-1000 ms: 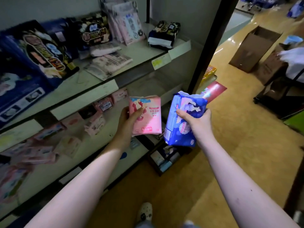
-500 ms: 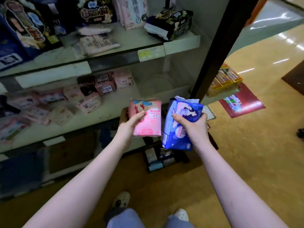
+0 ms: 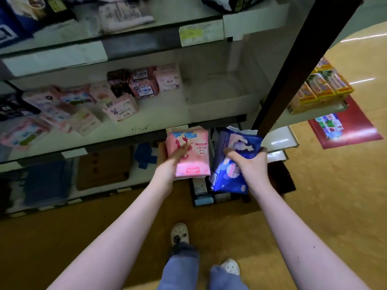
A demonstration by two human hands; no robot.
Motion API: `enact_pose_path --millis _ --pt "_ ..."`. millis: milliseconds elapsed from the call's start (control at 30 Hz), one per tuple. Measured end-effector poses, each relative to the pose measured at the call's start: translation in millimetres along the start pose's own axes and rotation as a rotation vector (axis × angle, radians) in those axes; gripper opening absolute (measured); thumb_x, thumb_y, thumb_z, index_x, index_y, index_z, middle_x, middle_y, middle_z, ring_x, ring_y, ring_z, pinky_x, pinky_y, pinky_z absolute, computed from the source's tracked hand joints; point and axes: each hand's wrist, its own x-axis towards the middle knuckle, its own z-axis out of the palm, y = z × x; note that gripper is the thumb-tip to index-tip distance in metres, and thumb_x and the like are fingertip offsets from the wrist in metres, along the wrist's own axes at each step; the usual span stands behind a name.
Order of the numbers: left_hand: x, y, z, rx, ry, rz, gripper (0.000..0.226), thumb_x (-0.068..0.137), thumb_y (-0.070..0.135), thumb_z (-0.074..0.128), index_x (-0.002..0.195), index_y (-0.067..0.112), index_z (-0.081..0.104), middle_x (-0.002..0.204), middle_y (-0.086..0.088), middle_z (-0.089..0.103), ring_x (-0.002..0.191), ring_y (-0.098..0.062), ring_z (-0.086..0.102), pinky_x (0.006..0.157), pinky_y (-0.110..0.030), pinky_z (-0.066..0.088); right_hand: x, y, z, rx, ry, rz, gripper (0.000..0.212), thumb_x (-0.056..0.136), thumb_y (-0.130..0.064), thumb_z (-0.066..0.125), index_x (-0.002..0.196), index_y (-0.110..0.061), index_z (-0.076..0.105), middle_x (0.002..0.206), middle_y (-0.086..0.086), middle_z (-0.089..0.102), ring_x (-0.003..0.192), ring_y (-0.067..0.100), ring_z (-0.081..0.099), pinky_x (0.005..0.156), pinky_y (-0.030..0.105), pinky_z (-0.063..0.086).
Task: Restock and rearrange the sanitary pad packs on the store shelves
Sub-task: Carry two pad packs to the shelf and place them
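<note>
- The left hand (image 3: 170,164) grips the pink pack (image 3: 191,152), thumb across its front.
- The right hand (image 3: 249,163) grips the blue pack (image 3: 232,164).
- Both packs are just beside each other, before the middle shelf (image 3: 159,120).

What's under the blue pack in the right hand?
Beneath the blue pack, which the right hand grips, a dark box stands on the floor with small packs inside. The pack and hand cover the rest.
</note>
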Motion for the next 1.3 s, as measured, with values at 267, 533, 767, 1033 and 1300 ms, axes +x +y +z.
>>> enact_pose_path --millis 267,533,767,1033,1300 --pt "94 -84 -15 -0.038 -0.04 0.007 0.034 0.086 0.017 0.064 0.115 0.027 0.048 0.11 -0.005 0.066 0.092 -0.019 0.067 0.067 -0.033 0.056 79 115 19 0.084 0.008 0.077 0.077 0.07 -0.028 0.081 0.133 -0.019 0.039 0.119 -0.004 0.06 0.105 0.013 0.061 0.077 0.028 0.052" --pt "193 -207 -17 -0.03 -0.03 -0.036 0.03 0.084 0.015 0.067 0.105 0.031 0.053 0.106 0.0 0.068 0.088 -0.015 0.069 0.062 -0.029 0.059 169 253 20 0.102 0.105 0.159 0.054 0.08 -0.023 0.073 0.123 -0.018 0.042 0.107 -0.001 0.061 0.094 0.013 0.064 0.072 0.028 0.052" --pt "248 -312 -28 0.044 -0.009 -0.05 0.062 0.064 0.034 0.073 0.122 0.023 0.052 0.118 -0.003 0.065 0.098 -0.016 0.068 0.071 -0.031 0.059 230 360 23 -0.134 0.123 0.097 0.082 0.071 -0.024 0.082 0.137 -0.019 0.034 0.129 0.003 0.053 0.115 0.022 0.055 0.096 0.047 0.048" --pt "307 -363 -33 0.106 -0.083 -0.002 0.049 0.078 0.022 0.073 0.122 0.018 0.053 0.115 -0.002 0.066 0.095 -0.014 0.069 0.073 -0.029 0.059 291 437 41 -0.889 -0.053 -0.22 0.099 0.062 -0.044 0.086 0.142 -0.016 0.034 0.139 0.01 0.036 0.129 0.03 0.035 0.105 0.048 0.039" --pt "344 -365 -17 0.213 -0.112 0.173 0.052 0.077 0.02 0.077 0.124 0.017 0.055 0.113 0.003 0.067 0.099 -0.011 0.067 0.077 -0.025 0.058 335 462 74 -1.462 -0.338 -0.551 0.084 0.073 -0.04 0.075 0.141 -0.016 0.033 0.141 0.006 0.041 0.131 0.027 0.036 0.106 0.036 0.025"
